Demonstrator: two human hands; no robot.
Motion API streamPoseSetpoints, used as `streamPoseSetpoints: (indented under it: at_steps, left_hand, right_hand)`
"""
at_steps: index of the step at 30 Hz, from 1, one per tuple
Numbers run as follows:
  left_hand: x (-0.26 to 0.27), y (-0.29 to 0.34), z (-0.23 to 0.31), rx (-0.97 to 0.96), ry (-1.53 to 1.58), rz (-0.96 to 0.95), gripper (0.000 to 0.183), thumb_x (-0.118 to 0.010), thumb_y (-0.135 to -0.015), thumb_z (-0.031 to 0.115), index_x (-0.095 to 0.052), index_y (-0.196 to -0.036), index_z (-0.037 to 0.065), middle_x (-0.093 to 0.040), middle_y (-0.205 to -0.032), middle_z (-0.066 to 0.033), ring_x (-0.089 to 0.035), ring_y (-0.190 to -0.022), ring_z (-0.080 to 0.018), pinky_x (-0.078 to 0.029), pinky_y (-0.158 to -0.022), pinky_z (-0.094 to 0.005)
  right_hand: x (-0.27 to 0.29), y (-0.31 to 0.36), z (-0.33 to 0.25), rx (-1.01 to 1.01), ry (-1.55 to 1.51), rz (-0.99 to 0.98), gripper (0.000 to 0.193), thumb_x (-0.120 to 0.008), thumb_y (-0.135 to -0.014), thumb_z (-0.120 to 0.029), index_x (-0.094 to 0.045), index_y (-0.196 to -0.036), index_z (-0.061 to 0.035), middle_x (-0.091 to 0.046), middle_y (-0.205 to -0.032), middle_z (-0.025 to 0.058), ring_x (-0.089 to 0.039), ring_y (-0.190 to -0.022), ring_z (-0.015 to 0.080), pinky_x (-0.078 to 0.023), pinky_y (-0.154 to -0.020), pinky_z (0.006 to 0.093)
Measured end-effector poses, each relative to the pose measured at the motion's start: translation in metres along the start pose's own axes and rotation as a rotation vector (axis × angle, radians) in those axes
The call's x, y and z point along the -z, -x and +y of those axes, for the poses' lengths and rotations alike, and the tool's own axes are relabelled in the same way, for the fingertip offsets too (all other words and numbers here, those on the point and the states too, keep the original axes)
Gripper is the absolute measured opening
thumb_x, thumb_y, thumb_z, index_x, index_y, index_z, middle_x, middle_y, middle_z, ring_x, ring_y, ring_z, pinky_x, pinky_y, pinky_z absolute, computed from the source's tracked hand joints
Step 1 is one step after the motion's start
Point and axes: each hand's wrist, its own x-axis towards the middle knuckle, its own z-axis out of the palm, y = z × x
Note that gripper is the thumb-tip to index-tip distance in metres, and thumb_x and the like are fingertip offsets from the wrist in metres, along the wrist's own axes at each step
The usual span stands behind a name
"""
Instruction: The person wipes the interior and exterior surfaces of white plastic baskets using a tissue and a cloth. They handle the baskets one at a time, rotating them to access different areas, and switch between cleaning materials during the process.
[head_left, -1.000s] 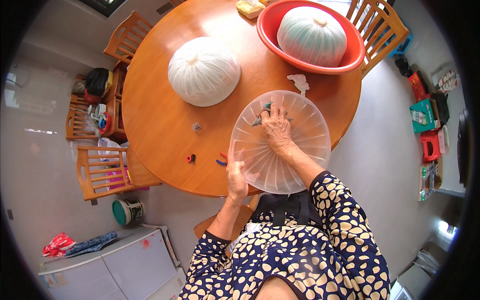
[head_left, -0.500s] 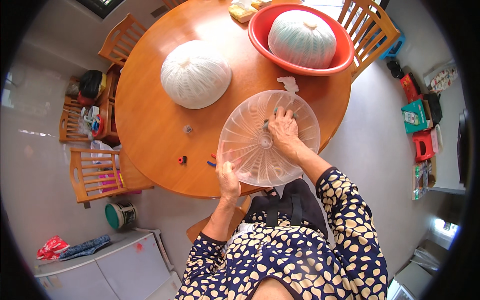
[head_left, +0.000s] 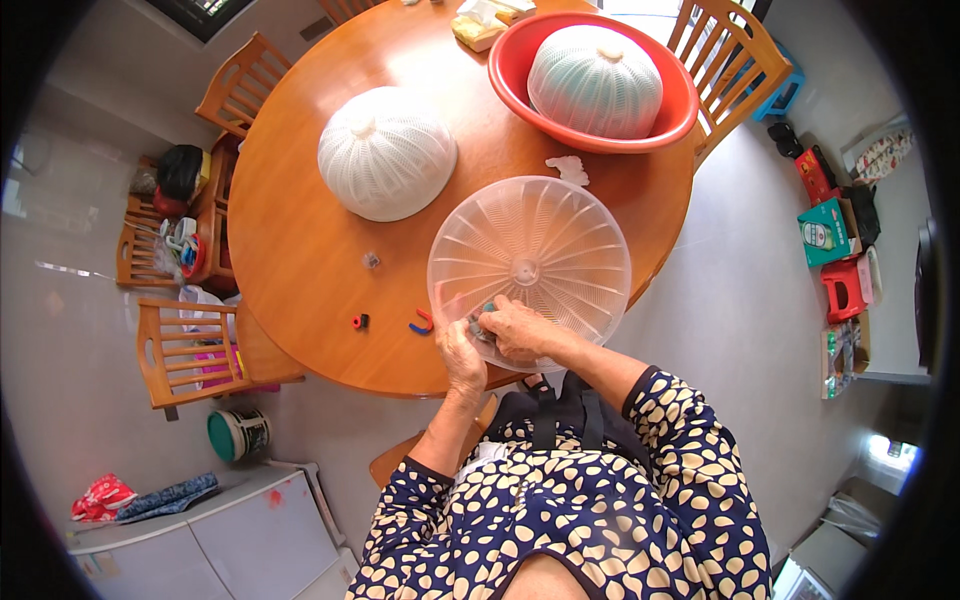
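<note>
A translucent, ribbed mesh dome food cover [head_left: 565,225] is tilted at the table's near edge, its hollow inside facing up. My left hand [head_left: 462,358] is closed on its near-left rim. Inside the cover, close to that rim, my right hand [head_left: 522,332] bunches a grey-green cloth [head_left: 486,322] against the mesh. The two hands are almost touching. A similar white mesh cover [head_left: 385,155] rests dome-up on the table, and another pale one [head_left: 597,85] sits in a red basin [head_left: 600,143].
The round wooden table [head_left: 290,220] carries a red-and-blue curved piece [head_left: 424,324], a small black-and-red piece [head_left: 360,321], a small clear object [head_left: 371,260], crumpled white paper [head_left: 568,170] and a tissue pack [head_left: 480,32]. Wooden chairs [head_left: 190,345] stand around it.
My right hand has slid the cloth from the cover's middle down to its near-left rim, beside my left hand. My left hand still grips the rim.
</note>
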Motion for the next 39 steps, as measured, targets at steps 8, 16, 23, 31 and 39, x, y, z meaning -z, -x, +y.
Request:
streamPoseSetpoints:
  at_steps: [8, 16, 23, 31, 39]
  left_hand:
    - [0.019, -0.013, 0.003, 0.076, 0.062, 0.070, 0.068, -0.032, -0.080, -0.003, -0.026, -0.146, 0.007, -0.030, -0.145, -0.0159, -0.048, -0.121, -0.0285, -0.044, -0.101, -0.0419]
    - [0.002, -0.009, 0.036, -0.653, -1.054, 0.338, 0.071, -0.068, -0.080, 0.017, -0.034, -0.142, 0.005, -0.041, -0.135, -0.0168, -0.039, -0.128, -0.0322, -0.027, -0.110, -0.0464]
    - [-0.064, 0.033, 0.061, -0.563, -1.675, -0.571, 0.060, -0.072, -0.076, 0.027, -0.052, -0.130, 0.009, -0.055, -0.119, -0.0118, -0.049, -0.117, -0.0286, -0.035, -0.102, -0.0447]
    - [-0.043, 0.004, 0.063, -0.235, -0.743, -0.690, 0.026, -0.055, -0.093, 0.006, -0.063, -0.118, 0.004, -0.068, -0.109, -0.0137, -0.069, -0.089, -0.0203, -0.056, -0.076, -0.0313]
    - [-0.011, -0.010, 0.067, 0.255, 0.395, -0.463, 0.032, -0.056, -0.095, 0.014, -0.055, -0.125, 0.004, -0.066, -0.111, -0.0181, -0.068, -0.092, -0.0343, -0.060, -0.074, -0.0468]
  right_hand:
    - [0.094, 0.053, 0.007, 0.428, -0.416, -0.035, 0.025, -0.052, -0.073, -0.007, -0.062, -0.095, -0.0013, -0.059, -0.100, 0.0178, -0.060, -0.086, 0.0303, -0.049, -0.073, 0.0382]
    - [0.100, 0.108, 0.067, -0.036, -1.297, 1.051, 0.029, -0.057, -0.086, -0.018, -0.054, -0.108, 0.0002, -0.064, -0.089, 0.0093, -0.062, -0.072, 0.0126, -0.052, -0.059, 0.0260]
    - [0.042, 0.065, 0.070, -0.400, -1.005, 0.919, 0.063, -0.076, -0.077, -0.037, -0.050, -0.117, 0.0051, -0.058, -0.094, 0.0087, -0.056, -0.083, 0.0147, -0.047, -0.071, 0.0279]
    - [0.088, 0.075, 0.040, 0.050, -1.509, 1.025, 0.016, -0.062, -0.092, -0.018, -0.054, -0.099, -0.0058, -0.064, -0.087, 0.0053, -0.061, -0.063, 0.0095, -0.055, -0.048, 0.0274]
    - [0.062, 0.058, 0.006, 0.301, -0.318, 1.274, 0.036, -0.067, -0.074, 0.004, -0.058, -0.108, -0.0044, -0.056, -0.100, 0.0125, -0.057, -0.091, 0.0282, -0.048, -0.078, 0.0367]
